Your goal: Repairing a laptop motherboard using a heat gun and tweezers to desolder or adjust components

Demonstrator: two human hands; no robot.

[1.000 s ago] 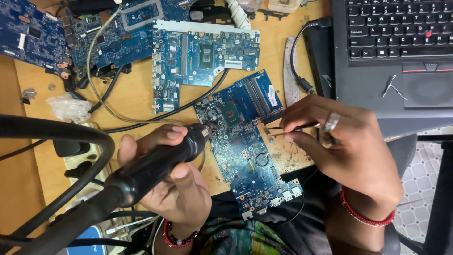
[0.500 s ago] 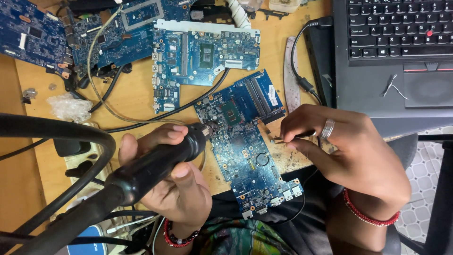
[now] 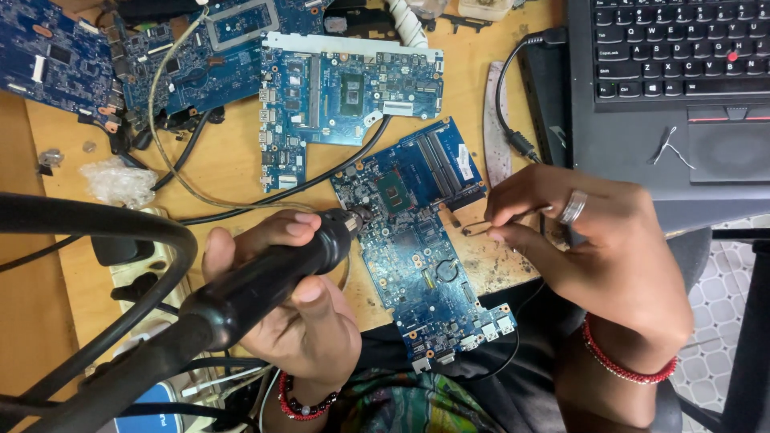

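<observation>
My left hand [image 3: 297, 313] grips a thick black hot-air tool [image 3: 265, 277] whose metal nozzle touches the left edge of a blue laptop circuit board [image 3: 425, 248] lying at the wooden table's front edge. A heavy black hose runs from the tool toward the lower left. My right hand [image 3: 585, 248], with a silver ring and a red bead bracelet, pinches thin dark tweezers [image 3: 475, 230] just off the board's right edge, tips over the scorched table surface.
Several other blue boards [image 3: 345, 88] and black cables lie across the back of the table [image 3: 233, 172]. A black laptop [image 3: 666, 88] sits at the right. A crumpled plastic scrap [image 3: 120, 183] lies at the left, a power strip [image 3: 148, 277] under the hose.
My right hand has shifted slightly left and down, bringing the tweezers closer to the board's right edge. The left hand and hot-air tool hold still.
</observation>
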